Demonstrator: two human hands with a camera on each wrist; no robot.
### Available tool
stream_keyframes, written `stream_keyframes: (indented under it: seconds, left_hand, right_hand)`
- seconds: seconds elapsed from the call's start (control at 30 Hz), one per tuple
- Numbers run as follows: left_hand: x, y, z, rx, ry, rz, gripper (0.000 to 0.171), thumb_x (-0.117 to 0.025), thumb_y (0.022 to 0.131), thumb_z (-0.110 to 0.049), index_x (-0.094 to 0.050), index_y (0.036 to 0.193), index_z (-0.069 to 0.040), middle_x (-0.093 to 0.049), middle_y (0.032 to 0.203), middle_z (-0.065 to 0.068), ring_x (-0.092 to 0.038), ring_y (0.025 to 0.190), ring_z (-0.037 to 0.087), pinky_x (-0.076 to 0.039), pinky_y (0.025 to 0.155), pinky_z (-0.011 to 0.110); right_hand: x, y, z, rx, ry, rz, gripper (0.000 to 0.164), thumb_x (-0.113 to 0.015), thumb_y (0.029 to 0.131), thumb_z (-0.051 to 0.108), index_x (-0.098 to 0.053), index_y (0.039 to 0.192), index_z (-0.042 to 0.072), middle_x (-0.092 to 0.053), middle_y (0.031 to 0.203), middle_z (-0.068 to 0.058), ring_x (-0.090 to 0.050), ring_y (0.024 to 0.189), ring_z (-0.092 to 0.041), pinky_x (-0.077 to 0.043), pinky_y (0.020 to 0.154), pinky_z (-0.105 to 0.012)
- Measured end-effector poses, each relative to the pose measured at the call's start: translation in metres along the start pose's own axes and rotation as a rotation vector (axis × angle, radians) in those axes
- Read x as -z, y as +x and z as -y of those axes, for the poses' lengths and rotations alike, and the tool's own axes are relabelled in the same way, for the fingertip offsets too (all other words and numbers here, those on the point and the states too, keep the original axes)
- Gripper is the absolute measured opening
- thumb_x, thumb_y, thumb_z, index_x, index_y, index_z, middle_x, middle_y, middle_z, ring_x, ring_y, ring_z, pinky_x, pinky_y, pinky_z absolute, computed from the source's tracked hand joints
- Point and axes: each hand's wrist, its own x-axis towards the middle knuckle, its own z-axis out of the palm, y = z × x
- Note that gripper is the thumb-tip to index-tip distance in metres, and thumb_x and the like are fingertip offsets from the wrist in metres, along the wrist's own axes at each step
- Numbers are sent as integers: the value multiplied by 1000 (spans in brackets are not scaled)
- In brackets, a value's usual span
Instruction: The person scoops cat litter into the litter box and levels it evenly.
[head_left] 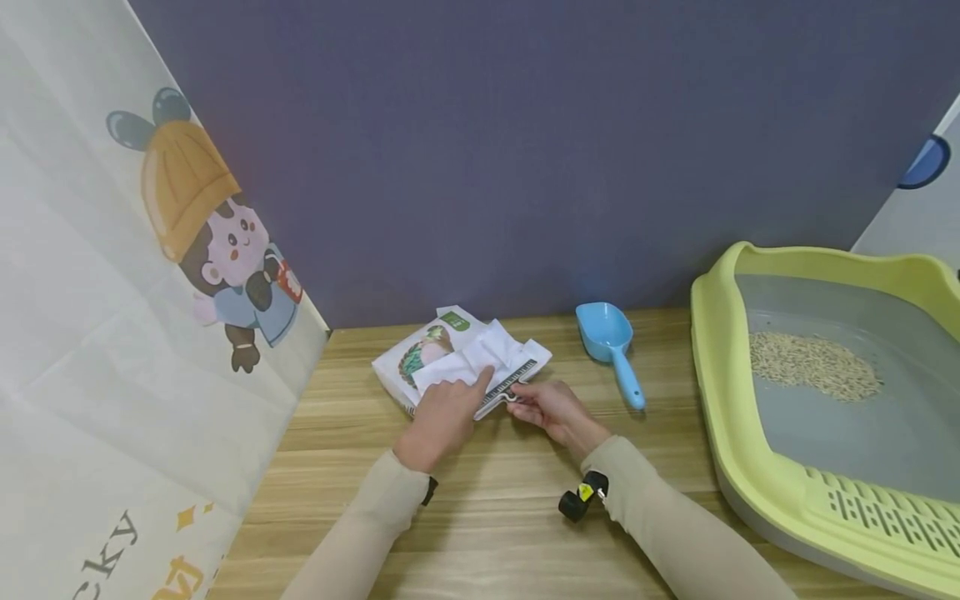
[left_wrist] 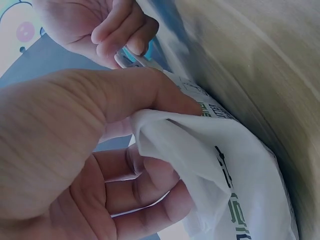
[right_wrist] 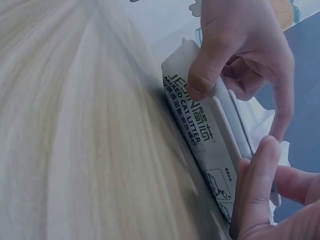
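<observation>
A white bag of cat litter (head_left: 392, 365) lies on its side on the wooden table, its upper part folded over. My left hand (head_left: 444, 415) grips the folded edge, thumb on the near side and index finger stretched across the top. In the left wrist view the thumb and fingers curl round the white plastic (left_wrist: 175, 145). My right hand (head_left: 557, 412) pinches the right end of the fold between thumb and fingers. The right wrist view shows the bag's printed side (right_wrist: 192, 120) with "MIXED CAT LITTER" facing the table's front edge.
Right of the bag lies a blue scoop (head_left: 606, 335), handle towards me. Farther right stands a yellow-green litter box (head_left: 718, 367) with a grey inside and a patch of pellets (head_left: 813, 365). A dark blue panel (head_left: 510, 167) rises behind the wooden table (head_left: 330, 467); a printed white sheet (head_left: 90, 333) hangs at left.
</observation>
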Motion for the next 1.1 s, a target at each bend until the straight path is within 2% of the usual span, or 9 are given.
stream_keyframes:
  seconds: [0.23, 0.47, 0.6, 0.73, 0.9, 1.1]
  left_hand:
    - [0, 0, 0, -6, -6, 3, 66, -80, 83, -18, -53, 143, -14, -67, 71, 9, -61, 58, 26, -50, 53, 39]
    - [-1, -1, 1, -21, -14, 1, 44, -79, 83, -14, -60, 122, -14, -68, 75, 10, -64, 63, 28, -52, 56, 41]
    - [-1, -1, 1, -30, -22, 10, 30, -78, 82, -11, -64, 108, -14, -69, 75, 8, -65, 64, 27, -52, 56, 40]
    - [-2, 0, 2, -33, -30, 16, 25, -78, 81, -12, -67, 103, -15, -69, 76, 6, -64, 65, 25, -52, 57, 39]
    - [-2, -1, 3, -35, -39, 16, 26, -81, 79, -18, -67, 100, -15, -67, 75, 4, -62, 64, 24, -49, 56, 38]
    - [6, 0, 4, -27, -144, 31, 28, -76, 83, -29, -69, 107, -16, -64, 74, -1, -57, 65, 17, -44, 54, 35]
  right_hand:
    - [2, 2, -2, -1, -26, 16, 11, -57, 99, 5, -67, 97, -1, -69, 69, -3, -69, 63, -8, -58, 65, -19]
    - [5, 1, 1, -15, -128, 43, 12, -60, 100, 10, -68, 94, 3, -70, 68, -3, -70, 63, -9, -59, 65, -22]
    - [7, 0, 4, -14, -252, 69, 20, -61, 100, 18, -67, 93, 0, -71, 70, -4, -70, 62, -10, -59, 63, -23]
    - [11, -3, 10, 5, -449, 90, 32, -60, 102, 27, -66, 98, -5, -70, 73, -6, -69, 60, -11, -59, 60, -25]
    - [17, -9, 24, 101, -734, 19, 39, -55, 104, 33, -65, 103, -5, -71, 75, -12, -67, 59, -14, -58, 57, -29]
    - [30, -13, 45, 352, -916, -135, 28, -57, 102, 25, -66, 99, -1, -70, 74, -9, -66, 59, -14, -51, 55, -26]
